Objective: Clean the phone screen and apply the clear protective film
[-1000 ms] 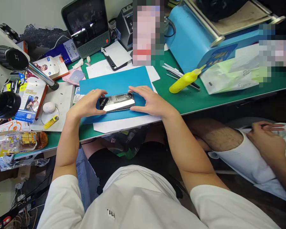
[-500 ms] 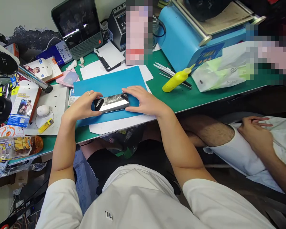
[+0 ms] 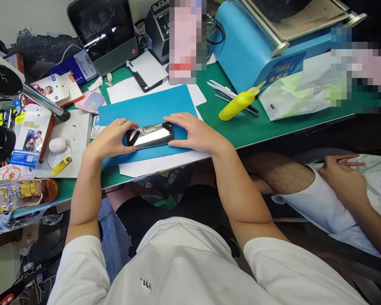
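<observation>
A smartphone [image 3: 150, 134] with a dark, glossy screen lies sideways over the blue mat [image 3: 152, 103], its glass reflecting bright light. My left hand [image 3: 117, 137] grips its left end, thumb at the near edge and fingers at the far edge. At the right end, my right hand [image 3: 190, 132] holds the phone the same way, with thumb and fingers on opposite long edges. White paper [image 3: 158, 164] sticks out from under the mat's near side.
A yellow squeeze bottle [image 3: 239, 104] and thin tools lie right of the mat, before a blue machine [image 3: 241, 46]. At left are phone-part boxes [image 3: 31, 135], a yellow lighter [image 3: 61, 165] and a drink bottle [image 3: 28, 194]. Another person's hand [image 3: 343, 176] rests at right.
The view has shifted slightly, so the bench things sit a little differently in the picture. Both hands keep their hold on the phone, which has hardly moved on the mat.
</observation>
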Available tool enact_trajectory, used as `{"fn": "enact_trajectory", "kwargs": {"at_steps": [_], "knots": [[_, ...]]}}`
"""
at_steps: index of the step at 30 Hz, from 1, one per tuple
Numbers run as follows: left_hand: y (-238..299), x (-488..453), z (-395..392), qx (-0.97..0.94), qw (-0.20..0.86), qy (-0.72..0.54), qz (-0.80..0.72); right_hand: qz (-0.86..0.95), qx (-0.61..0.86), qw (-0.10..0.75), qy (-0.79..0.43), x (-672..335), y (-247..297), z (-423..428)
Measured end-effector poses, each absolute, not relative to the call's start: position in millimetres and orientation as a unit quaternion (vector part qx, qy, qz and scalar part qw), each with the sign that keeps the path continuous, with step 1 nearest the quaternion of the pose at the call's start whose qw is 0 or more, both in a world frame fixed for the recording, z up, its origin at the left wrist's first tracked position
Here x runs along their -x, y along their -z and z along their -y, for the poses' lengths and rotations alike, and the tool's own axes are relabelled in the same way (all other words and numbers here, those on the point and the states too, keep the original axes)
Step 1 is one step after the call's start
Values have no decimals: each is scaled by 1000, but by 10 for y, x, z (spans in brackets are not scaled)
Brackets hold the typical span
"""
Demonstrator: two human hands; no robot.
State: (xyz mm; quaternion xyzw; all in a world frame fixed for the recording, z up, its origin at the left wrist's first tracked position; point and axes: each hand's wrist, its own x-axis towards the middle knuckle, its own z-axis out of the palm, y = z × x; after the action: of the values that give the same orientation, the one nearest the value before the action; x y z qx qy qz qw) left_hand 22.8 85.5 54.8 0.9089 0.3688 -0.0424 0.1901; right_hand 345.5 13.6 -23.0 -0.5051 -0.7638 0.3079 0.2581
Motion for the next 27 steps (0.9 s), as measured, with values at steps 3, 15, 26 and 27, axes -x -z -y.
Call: {"fn": "enact_trajectory", "kwargs": {"at_steps": [3,15,26,27], "knots": [[-552,-227,-855,-908,194,44,-368,764,506,257,-307,-3452,236,-139],[-544,-200,-875,-909,197,40,-365,769,503,254,-302,-3450,245,-141],[-528,-209,-869,-913,192,35,-359,769,504,253,-301,-3467,249,-136],[-526,-209,-870,-912,194,35,-359,770,504,252,-300,-3465,250,-136]]}}
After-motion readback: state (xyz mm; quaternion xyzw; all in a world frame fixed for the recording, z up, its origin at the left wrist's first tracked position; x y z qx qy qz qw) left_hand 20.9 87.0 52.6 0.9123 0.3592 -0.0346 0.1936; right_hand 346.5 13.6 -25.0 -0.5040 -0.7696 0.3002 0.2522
